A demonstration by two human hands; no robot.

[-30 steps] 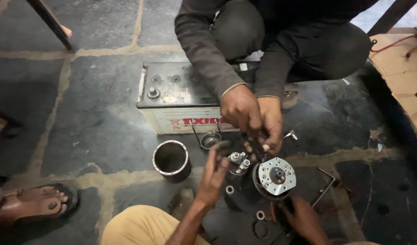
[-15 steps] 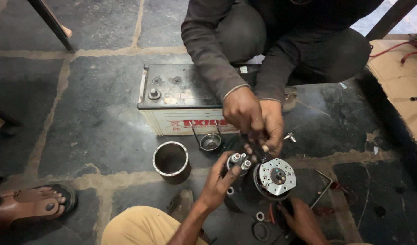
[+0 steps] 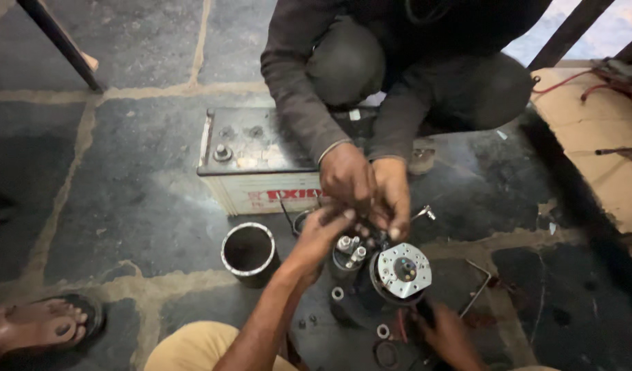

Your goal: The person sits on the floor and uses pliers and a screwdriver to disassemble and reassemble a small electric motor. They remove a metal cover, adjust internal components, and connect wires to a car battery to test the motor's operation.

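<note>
Below, left hand (image 3: 323, 230) pinches the studded metal cylinder (image 3: 348, 253); right hand (image 3: 448, 333) grips something dark, unclear

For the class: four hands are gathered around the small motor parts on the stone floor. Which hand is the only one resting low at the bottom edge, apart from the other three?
The wearer's right hand, low beside the round metal end plate. The left hand and the co-worker's two hands cluster above the parts.

right hand (image 3: 448, 335) half cut off below

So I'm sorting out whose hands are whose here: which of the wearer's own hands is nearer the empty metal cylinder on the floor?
Left. The left hand is up right of the metal cylinder, at the studded part. The right hand sits farther right, below the round motor end.
</note>
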